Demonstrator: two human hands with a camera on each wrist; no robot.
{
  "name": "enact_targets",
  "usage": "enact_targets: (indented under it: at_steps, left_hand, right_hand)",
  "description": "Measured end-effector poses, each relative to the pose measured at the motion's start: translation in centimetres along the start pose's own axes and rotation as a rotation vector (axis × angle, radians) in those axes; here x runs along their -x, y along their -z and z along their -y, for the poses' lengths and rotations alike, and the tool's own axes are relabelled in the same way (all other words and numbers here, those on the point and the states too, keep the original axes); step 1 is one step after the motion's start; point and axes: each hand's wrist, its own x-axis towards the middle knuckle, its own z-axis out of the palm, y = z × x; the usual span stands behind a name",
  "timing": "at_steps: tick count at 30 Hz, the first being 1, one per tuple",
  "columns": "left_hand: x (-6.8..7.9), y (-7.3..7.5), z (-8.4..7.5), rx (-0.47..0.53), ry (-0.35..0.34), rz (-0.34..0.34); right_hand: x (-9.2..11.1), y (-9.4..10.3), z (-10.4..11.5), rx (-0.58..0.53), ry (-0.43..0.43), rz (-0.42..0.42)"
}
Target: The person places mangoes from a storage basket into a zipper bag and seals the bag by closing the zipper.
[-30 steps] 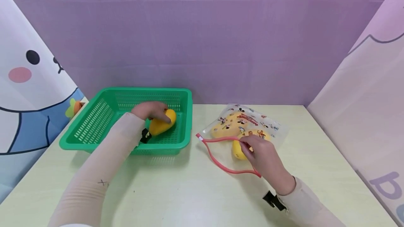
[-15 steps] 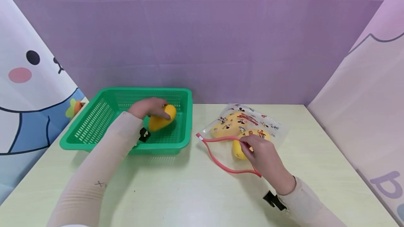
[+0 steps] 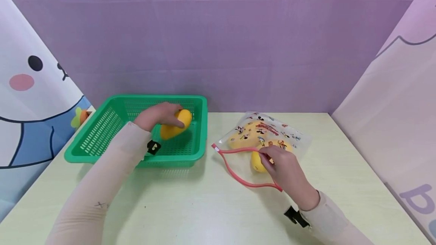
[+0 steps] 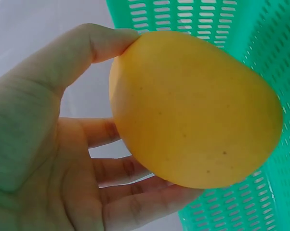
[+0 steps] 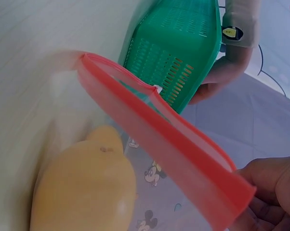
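Note:
A yellow mango is in my left hand, low over the right half of the green basket. In the left wrist view, the thumb and fingers wrap one end of the mango. My right hand pinches the red zip rim of a clear bag printed with cartoon figures. The bag lies on its side with its mouth spread apart, facing front left. Yellow mangoes lie inside it. In the right wrist view, one mango shows behind the bag's film.
The pale table stretches in front of the basket and bag. A purple cloth hangs behind them. Printed cloth panels close in the left and right sides. A black clip is fixed at my right cuff, another at the left cuff.
My left hand has lifted the mango a little upward and away from the basket floor. The right hand and the bag have stayed in place.

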Motion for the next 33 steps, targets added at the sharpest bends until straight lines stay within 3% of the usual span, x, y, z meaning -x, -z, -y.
enact_targets:
  at_steps: [14,33]
  left_hand:
    - [1.7,0.6,-2.1,-0.092,-0.066,-0.107]
    - [4.1,2.0,-3.7,-0.113,-0.099,-0.159]
  right_hand:
    - [0.1,-0.2,-0.1,-0.002,0.010,-0.013]
    - [0.1,-0.1,-0.1,0.006,0.003,-0.010]
